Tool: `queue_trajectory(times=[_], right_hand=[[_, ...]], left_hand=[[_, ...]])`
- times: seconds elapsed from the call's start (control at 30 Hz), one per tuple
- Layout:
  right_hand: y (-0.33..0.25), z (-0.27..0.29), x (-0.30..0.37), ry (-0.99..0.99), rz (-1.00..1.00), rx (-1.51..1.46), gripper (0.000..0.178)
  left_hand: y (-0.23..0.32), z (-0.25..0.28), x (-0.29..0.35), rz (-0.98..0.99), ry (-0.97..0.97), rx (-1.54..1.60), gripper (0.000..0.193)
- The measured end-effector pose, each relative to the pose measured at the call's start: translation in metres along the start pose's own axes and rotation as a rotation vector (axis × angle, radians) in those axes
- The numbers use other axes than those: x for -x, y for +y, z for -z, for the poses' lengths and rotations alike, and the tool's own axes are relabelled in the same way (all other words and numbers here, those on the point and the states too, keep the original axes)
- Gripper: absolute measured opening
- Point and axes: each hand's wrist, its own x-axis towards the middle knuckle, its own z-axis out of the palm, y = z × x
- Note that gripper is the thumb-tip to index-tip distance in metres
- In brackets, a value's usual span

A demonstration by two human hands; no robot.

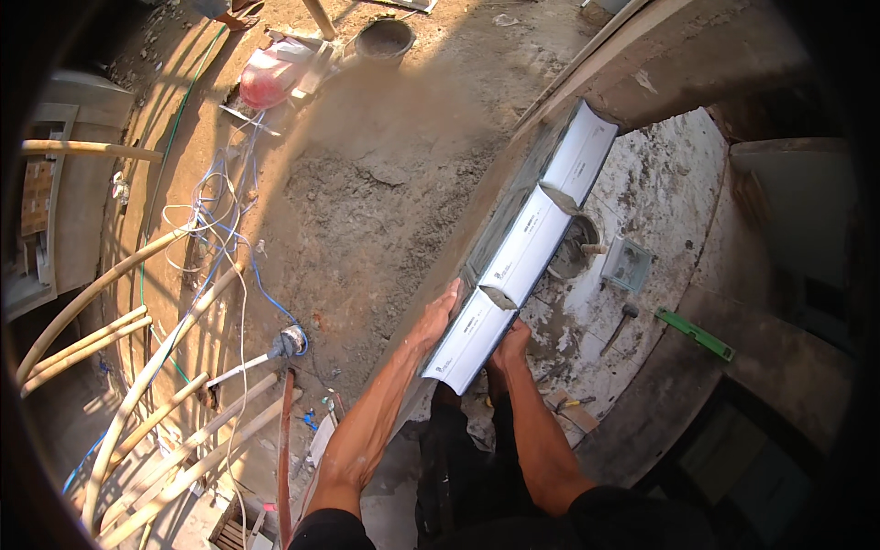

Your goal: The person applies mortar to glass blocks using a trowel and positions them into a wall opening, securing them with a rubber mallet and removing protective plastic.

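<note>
My left hand (438, 316) lies extended against the nearest white block (469, 337); whether my right hand (513, 346) grips, I can't tell. The block's length points upper right

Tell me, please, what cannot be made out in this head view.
- Head view: the right hand's fingers, mostly hidden by the row of white pieces.
- Head view: part of the round container, covered by that same row.
- Head view: the rest of another person, beyond a foot, cut off at the top edge.
- Head view: a patch of ground, blurred.
</note>
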Motion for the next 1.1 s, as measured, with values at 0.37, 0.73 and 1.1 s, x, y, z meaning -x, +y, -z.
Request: queue_trajectory(times=[0.37, 0.73, 1.1], right_hand=[[-0.013, 0.019, -0.004, -0.222, 0.008, 0.136, 0.056], [-0.152, -0.054, -0.014, -0.246, 0.588, 0.518, 0.068], [-0.184, -0.080, -0.024, -0.305, 0.766, 0.761, 0.074]], left_hand=[[0.038, 0.021, -0.004, 0.093, -0.161, -0.260, 0.054], [0.188, -0.033, -0.077, -0.371, -0.047, -0.253, 0.057], [0.193, -0.059, -0.079, -0.275, -0.032, -0.219, 0.054]])
